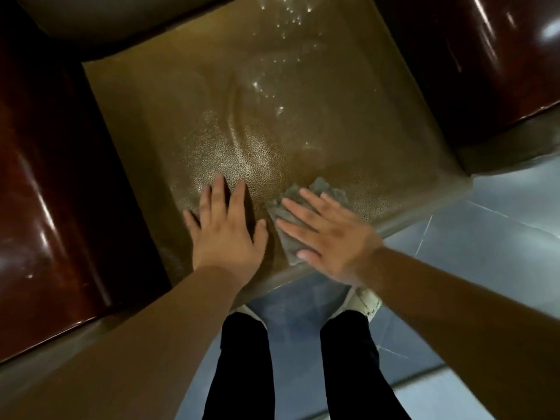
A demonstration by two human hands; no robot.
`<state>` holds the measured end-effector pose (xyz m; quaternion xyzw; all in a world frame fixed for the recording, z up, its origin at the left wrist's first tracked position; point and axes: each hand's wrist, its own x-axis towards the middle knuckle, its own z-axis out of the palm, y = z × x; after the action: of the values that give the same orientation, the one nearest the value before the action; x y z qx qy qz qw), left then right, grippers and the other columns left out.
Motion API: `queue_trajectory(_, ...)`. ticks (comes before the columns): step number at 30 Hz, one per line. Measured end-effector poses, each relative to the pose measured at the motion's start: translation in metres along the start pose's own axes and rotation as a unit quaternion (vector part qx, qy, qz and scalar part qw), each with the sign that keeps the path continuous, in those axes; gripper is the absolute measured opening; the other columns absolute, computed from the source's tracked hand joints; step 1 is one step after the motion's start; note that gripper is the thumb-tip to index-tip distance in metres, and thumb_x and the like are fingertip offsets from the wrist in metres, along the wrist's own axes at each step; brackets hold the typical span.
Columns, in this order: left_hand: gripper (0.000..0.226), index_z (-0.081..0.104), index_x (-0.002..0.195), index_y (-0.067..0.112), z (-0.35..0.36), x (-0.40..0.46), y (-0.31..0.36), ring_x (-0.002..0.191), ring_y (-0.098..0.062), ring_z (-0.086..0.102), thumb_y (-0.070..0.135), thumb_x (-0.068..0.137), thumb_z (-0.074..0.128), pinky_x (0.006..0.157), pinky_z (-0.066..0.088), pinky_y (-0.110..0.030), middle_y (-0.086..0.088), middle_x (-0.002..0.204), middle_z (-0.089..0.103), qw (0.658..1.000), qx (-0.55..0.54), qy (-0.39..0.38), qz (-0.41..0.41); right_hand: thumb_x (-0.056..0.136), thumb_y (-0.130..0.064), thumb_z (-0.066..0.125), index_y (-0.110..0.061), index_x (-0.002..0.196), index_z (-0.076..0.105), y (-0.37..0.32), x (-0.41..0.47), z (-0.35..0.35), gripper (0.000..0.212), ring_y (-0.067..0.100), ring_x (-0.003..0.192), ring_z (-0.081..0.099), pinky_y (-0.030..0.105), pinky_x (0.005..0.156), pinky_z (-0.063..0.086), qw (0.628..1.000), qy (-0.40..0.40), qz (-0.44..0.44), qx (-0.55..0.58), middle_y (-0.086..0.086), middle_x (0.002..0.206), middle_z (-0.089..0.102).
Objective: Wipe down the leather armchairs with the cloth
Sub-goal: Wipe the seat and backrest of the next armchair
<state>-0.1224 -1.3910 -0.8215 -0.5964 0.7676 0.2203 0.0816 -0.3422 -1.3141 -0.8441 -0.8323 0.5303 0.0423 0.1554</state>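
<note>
I look straight down on the brown leather seat (272, 116) of an armchair. Its grained surface shines under the light and is creased near the middle. My left hand (227, 228) lies flat on the seat near the front edge, fingers spread, with nothing under it. My right hand (330, 234) presses flat on a grey cloth (288, 216) at the front of the seat, just right of the left hand. Parts of the cloth stick out beyond the fingers and below the thumb.
Glossy dark wooden armrests flank the seat, one on the left (54, 207) and one at the top right (485, 56). The backrest (121, 19) is at the top. My legs in black trousers (242, 359) stand on a pale blue tiled floor (485, 231) in front.
</note>
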Motion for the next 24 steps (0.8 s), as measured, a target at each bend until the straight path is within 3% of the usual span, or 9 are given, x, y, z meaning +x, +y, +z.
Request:
queue_trajectory(3,0.068,0.024,0.163,0.024,-0.009,0.024,-0.002,0.162,-0.027,-0.001,0.048,0.103,0.044,0.126,-0.001,-0.068,-0.007,0.176,0.006,0.997,-0.023,0.075,-0.015,0.107,-0.047,0.04,-0.023,0.164,0.028,0.069,-0.02,0.002,0.062,0.035,0.159,0.015,0.058,0.126,0.022,0.989,0.087,0.118,0.016,0.01,0.172,0.021)
queue_trajectory(7,0.076,0.019,0.165,0.02,0.007,0.058,0.017,0.162,-0.031,0.002,0.055,0.098,0.031,0.126,0.003,-0.07,-0.01,0.176,0.008,0.993,0.004,0.103,-0.064,0.106,-0.053,0.016,-0.022,0.167,0.013,0.081,-0.019,-0.011,0.068,0.037,0.159,0.01,0.058,0.126,0.018,0.87,0.109,0.476,0.076,0.013,0.173,0.014)
queue_trajectory(9,0.078,0.02,0.165,0.019,0.02,0.061,0.024,0.162,-0.033,0.007,0.055,0.097,0.034,0.126,0.005,-0.069,-0.012,0.175,0.013,0.988,0.013,0.132,-0.079,0.105,-0.056,0.015,-0.024,0.166,0.007,0.041,-0.014,-0.004,0.069,0.038,0.159,0.004,0.056,0.128,0.013,0.904,0.08,0.418,0.039,0.011,0.174,0.005)
queue_trajectory(11,0.077,0.023,0.164,0.018,0.026,0.06,0.023,0.162,-0.033,0.009,0.054,0.098,0.038,0.126,0.006,-0.068,-0.013,0.174,0.015,0.985,0.015,0.151,-0.079,0.106,-0.057,0.023,-0.029,0.165,0.01,0.017,-0.022,0.006,0.066,0.036,0.16,0.002,0.055,0.128,0.01,0.966,0.049,0.25,0.037,0.007,0.174,0.005)
queue_trajectory(14,0.078,0.021,0.165,0.016,0.025,0.061,0.021,0.162,-0.034,0.007,0.055,0.099,0.035,0.126,0.006,-0.069,-0.014,0.175,0.013,0.986,0.03,0.146,-0.077,0.106,-0.052,0.04,-0.03,0.161,0.026,0.057,-0.044,0.014,0.061,0.031,0.16,0.013,0.055,0.127,0.016,0.995,0.05,0.074,0.034,0.004,0.172,0.019)
queue_trajectory(16,0.08,0.016,0.167,0.015,0.024,0.061,0.029,0.162,-0.033,0.002,0.056,0.099,0.033,0.126,0.004,-0.068,-0.013,0.176,0.008,0.987,0.029,0.132,-0.087,0.106,-0.049,0.038,-0.029,0.162,0.024,0.092,-0.048,0.008,0.061,0.032,0.159,0.017,0.058,0.126,0.022,0.985,0.068,0.155,0.047,0.006,0.171,0.021)
queue_trajectory(19,0.084,0.011,0.168,0.014,0.028,0.057,0.047,0.162,-0.034,0.001,0.057,0.098,0.03,0.127,0.003,-0.066,-0.013,0.176,0.005,0.983,0.031,0.135,-0.117,0.108,-0.053,0.012,-0.025,0.166,0.014,0.088,-0.017,-0.015,0.064,0.036,0.16,0.007,0.057,0.128,0.013,0.894,0.094,0.424,0.112,0.011,0.173,0.013)
queue_trajectory(20,0.085,0.011,0.168,0.013,0.031,0.057,0.05,0.162,-0.034,0.002,0.056,0.097,0.03,0.128,0.004,-0.065,-0.012,0.176,0.007,0.981,0.033,0.146,-0.123,0.107,-0.054,0.006,-0.024,0.166,0.01,0.07,0.0,-0.02,0.067,0.039,0.16,0.002,0.057,0.128,0.011,0.884,0.081,0.449,0.099,0.012,0.174,0.009)
queue_trajectory(24,0.083,0.018,0.167,0.014,0.039,0.057,0.048,0.162,-0.033,0.007,0.054,0.097,0.036,0.128,0.006,-0.062,-0.012,0.176,0.013,0.976,0.016,0.187,-0.114,0.108,-0.052,0.021,-0.026,0.166,0.014,0.009,0.028,-0.013,0.064,0.036,0.16,-0.006,0.055,0.129,0.005,0.983,0.035,0.164,0.072,0.006,0.175,0.004)
